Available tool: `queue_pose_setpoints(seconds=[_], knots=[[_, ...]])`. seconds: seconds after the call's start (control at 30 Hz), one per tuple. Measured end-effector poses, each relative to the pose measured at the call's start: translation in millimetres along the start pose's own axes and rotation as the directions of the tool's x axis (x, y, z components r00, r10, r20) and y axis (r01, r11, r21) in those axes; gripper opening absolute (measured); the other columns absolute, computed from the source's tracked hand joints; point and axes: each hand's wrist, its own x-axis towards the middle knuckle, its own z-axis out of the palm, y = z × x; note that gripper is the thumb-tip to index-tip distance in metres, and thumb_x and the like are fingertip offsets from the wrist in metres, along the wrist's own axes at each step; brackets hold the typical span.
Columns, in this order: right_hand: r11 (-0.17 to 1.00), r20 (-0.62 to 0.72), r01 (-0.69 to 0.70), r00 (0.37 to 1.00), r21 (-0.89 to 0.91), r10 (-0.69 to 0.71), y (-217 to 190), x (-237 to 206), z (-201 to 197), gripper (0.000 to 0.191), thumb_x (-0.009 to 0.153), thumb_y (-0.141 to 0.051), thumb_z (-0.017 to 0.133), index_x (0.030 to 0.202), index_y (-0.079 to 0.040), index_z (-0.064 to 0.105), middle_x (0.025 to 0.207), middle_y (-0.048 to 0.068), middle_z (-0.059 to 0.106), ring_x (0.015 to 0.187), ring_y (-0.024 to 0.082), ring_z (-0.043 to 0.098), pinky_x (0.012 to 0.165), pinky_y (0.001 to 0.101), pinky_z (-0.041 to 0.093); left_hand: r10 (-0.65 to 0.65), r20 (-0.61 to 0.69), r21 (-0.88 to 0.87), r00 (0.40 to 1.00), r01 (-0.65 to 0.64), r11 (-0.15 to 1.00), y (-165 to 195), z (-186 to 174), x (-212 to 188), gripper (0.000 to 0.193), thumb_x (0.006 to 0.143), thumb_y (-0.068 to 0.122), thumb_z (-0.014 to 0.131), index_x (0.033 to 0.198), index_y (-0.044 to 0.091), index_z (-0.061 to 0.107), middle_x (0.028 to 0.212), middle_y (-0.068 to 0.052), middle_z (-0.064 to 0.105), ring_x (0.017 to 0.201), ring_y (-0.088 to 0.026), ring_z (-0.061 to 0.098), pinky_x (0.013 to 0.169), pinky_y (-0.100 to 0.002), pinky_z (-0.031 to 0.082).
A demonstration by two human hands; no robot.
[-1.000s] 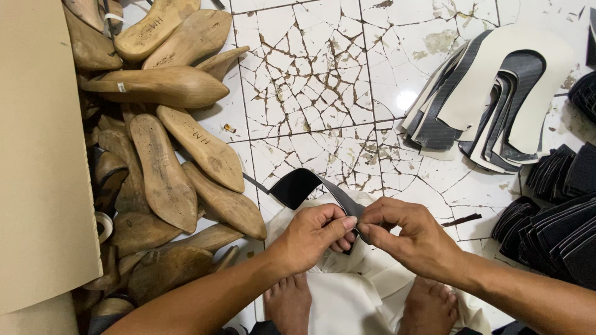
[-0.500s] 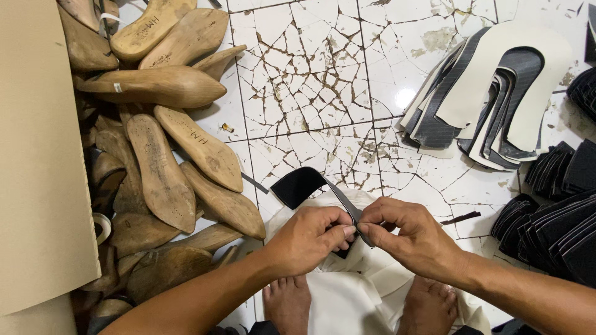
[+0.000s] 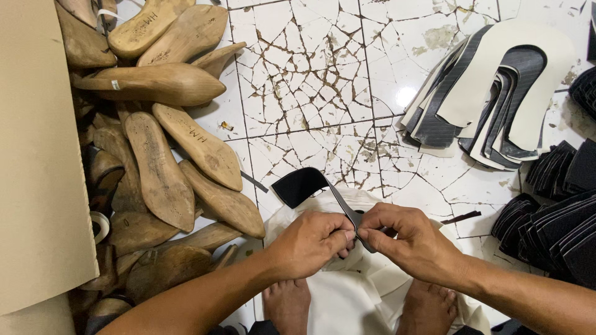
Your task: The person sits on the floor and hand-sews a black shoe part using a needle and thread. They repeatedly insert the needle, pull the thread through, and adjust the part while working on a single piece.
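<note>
hands: left hand (image 3: 313, 242) and right hand (image 3: 413, 242) both pinching black strip piece (image 3: 310, 186) over white lining sheet (image 3: 347, 304), above lap | progress: looking mid-piece | cut uppers stack (image 3: 496, 93) and black pieces pile (image 3: 559, 217) lying apart on floor

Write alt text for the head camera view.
Both hands, left hand and right hand, pinch a curved black shoe piece over white sheets; wooden shoe lasts are piled left, cut pieces right, on cracked tile floor.
</note>
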Motion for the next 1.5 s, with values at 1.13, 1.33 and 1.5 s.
queue_pose_setpoints(seconds=[1.13, 1.33, 1.5], knots=[[0.955, 0.239, -0.101, 0.970, 0.280, 0.032, 18.9, 5.6, 0.2, 0.022, 0.095, -0.018, 0.062, 0.099, 0.000, 0.075, 0.081, 0.002, 0.069, 0.076, 0.009, 0.062, 0.070, 0.0281, 0.055, 0.009, -0.074, 0.090, 0.997, -0.003, 0.996, 1.7, 3.2, -6.4, 0.017, 0.087, 0.018, 0.065, 0.090, 0.003, 0.072, 0.065, -0.002, 0.065, 0.057, -0.008, 0.057, 0.055, -0.028, 0.049], [0.955, 0.224, -0.079, 0.975, 0.286, 0.013, 19.7, 4.5, 0.6, 0.024, 0.096, -0.019, 0.063, 0.100, 0.001, 0.076, 0.084, 0.003, 0.070, 0.078, 0.010, 0.063, 0.072, 0.0284, 0.056, 0.006, -0.084, 0.065, 0.996, 0.000, 0.998, 4.4, 3.4, -6.9, 0.016, 0.088, 0.018, 0.065, 0.089, 0.003, 0.071, 0.064, -0.001, 0.064, 0.056, -0.007, 0.055, 0.053, -0.027, 0.048], [0.974, 0.186, -0.112, 0.980, 0.198, 0.075, 16.5, 3.5, 0.7, 0.024, 0.093, -0.020, 0.064, 0.096, 0.000, 0.077, 0.086, 0.003, 0.068, 0.076, 0.010, 0.062, 0.069, 0.0289, 0.055, -0.015, -0.083, 0.073, 0.996, 0.021, 0.997, 8.4, 3.5, -7.6, 0.017, 0.089, 0.020, 0.064, 0.090, 0.004, 0.072, 0.062, -0.001, 0.064, 0.055, -0.007, 0.055, 0.052, -0.027, 0.047]])
